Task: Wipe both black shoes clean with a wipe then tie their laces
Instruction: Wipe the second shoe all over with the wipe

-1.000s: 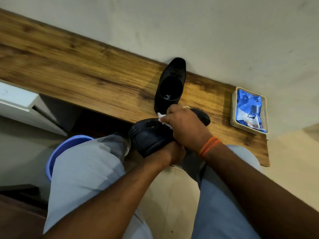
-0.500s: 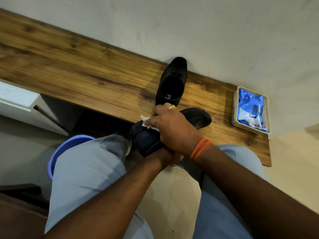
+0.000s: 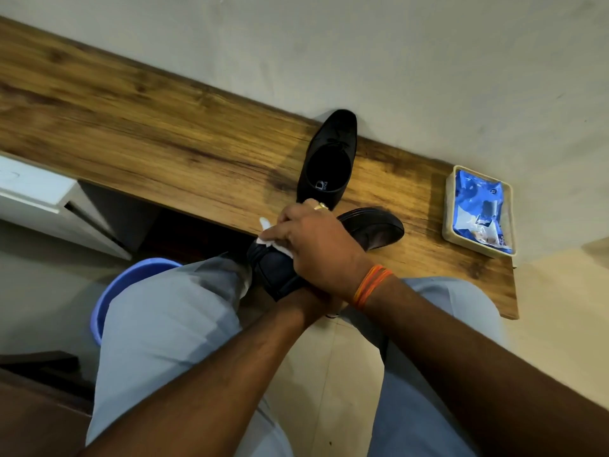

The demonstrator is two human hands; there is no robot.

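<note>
Just off the counter (image 3: 164,136) edge, one shoe (image 3: 280,268) is held over the lap, its far end resting on the wood. A wipe (image 3: 270,239) is pressed against this shoe by the right hand (image 3: 316,245), whose fingers are curled over the white sheet — a ring and an orange wristband (image 3: 370,285) are seen on that arm. The left hand (image 3: 326,301) is mostly hidden under the right wrist and the shoe; whether it grips the shoe cannot be told. The second shoe (image 3: 329,159) is stood upright on the counter, toe toward the wall, just beyond the held one. A tray (image 3: 448,206) with a blue wipe pack (image 3: 478,206) is set near the counter's right end. A blue bucket (image 3: 131,278) is partly seen beside the left knee.
</note>
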